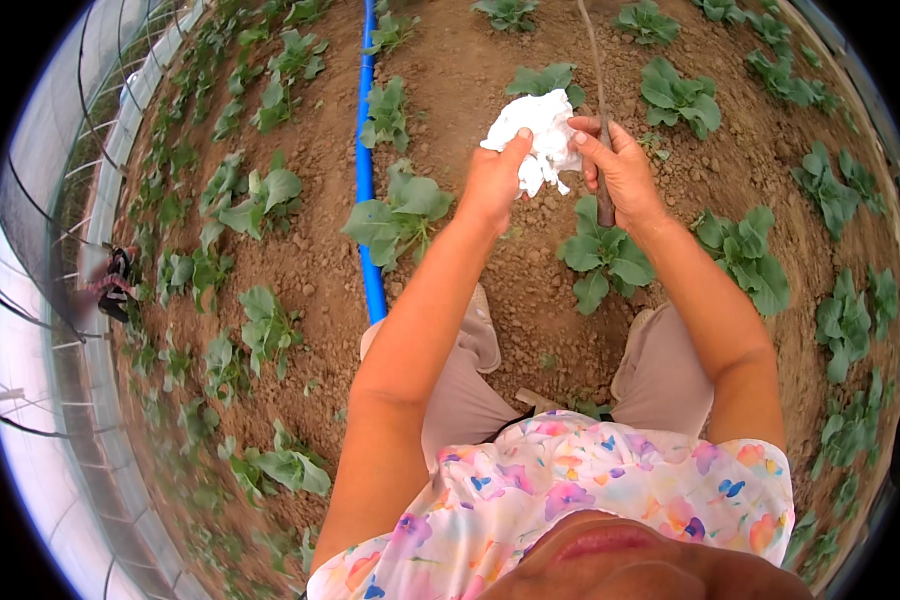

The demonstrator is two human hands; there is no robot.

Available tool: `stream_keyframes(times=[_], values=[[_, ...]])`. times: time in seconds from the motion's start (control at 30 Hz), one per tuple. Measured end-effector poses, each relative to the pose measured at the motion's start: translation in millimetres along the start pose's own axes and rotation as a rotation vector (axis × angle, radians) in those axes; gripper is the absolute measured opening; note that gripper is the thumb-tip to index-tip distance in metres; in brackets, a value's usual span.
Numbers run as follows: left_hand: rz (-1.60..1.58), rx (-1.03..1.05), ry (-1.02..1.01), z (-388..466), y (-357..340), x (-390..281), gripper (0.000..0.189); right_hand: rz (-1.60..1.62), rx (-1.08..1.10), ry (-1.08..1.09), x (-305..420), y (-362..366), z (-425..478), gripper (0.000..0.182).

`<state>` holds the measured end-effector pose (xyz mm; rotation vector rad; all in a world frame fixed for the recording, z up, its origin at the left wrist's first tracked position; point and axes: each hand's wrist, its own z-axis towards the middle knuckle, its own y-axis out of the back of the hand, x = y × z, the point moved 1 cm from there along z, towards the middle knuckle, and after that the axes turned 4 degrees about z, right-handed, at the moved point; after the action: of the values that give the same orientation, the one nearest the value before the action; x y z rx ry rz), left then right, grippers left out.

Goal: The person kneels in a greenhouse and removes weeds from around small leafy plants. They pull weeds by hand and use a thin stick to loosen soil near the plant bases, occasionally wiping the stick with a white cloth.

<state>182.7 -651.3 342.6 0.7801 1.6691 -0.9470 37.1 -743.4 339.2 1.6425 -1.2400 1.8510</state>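
My left hand point(496, 180) pinches a crumpled white bundle point(536, 124), thin like cloth or film, with the thumb on top. In my right hand point(621, 169) is a slender brown wooden stick point(598, 71), its thick end below the palm and its length running away from me past the top edge. The right thumb and forefinger reach the bundle's right side. Just below my hands grows a leafy brassica plant point(606, 255). Another plant point(544, 81) is partly hidden behind the bundle.
A blue pipe point(365, 142) runs along the brown soil point(457, 67) to my left. Rows of brassica plants point(401, 210) stand on both sides. At the far left, another person point(111, 283) is near the greenhouse's film wall point(105, 195). A pale piece point(538, 401) lies between my legs.
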Motion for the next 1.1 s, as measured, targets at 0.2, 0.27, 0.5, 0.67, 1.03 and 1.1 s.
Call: stream_keyframes(times=[0.2,0.27,0.5,0.67,1.03,1.1], values=[[0.141,0.084,-0.197,-3,-12,10,0.034,-0.129,-0.002,0.063,-5,-3,-3,0.042],[0.261,0.083,-0.207,-1,-10,14,0.035,-0.137,0.011,0.085,-5,-6,-5,0.040],[0.168,0.117,-0.225,-8,-12,11,0.032,-0.173,-0.021,0.125,-13,-6,-2,0.034],[0.098,0.068,-0.175,-9,-13,7,0.025,-0.189,-0.020,0.098,-15,-6,-3,0.026],[0.131,0.005,-0.081,-12,-15,2,0.025,-0.196,0.030,0.129,-7,-6,-6,0.033],[0.138,0.009,-0.096,-11,-15,5,0.025,-0.232,0.014,0.120,-7,-8,-7,0.033]])
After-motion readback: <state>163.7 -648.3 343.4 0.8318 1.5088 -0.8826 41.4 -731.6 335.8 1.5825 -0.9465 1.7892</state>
